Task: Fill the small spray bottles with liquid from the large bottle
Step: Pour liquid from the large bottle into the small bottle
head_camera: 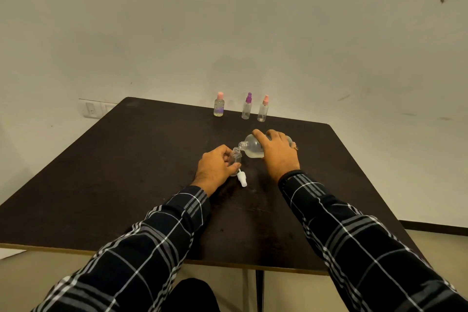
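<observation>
I see left hand [215, 168] gripping open small bottle [236, 157]; right hand [277, 153] clamps tilted large bottle [253, 147], mouth at small bottle's 2 o'clock.

The table [126, 159] top reads dark and matt, faintly grainy, with a paler edge strip. At its centre, the large bottle [253, 147] is frosted, cloudy plastic. The small bottle [237, 157] is clear, glossy plastic with a ribbed neck. There's the white spray head [242, 180] lying on the table, smooth plastic. Over the near edge, the sleeves [152, 248] are soft checked cloth.
</observation>
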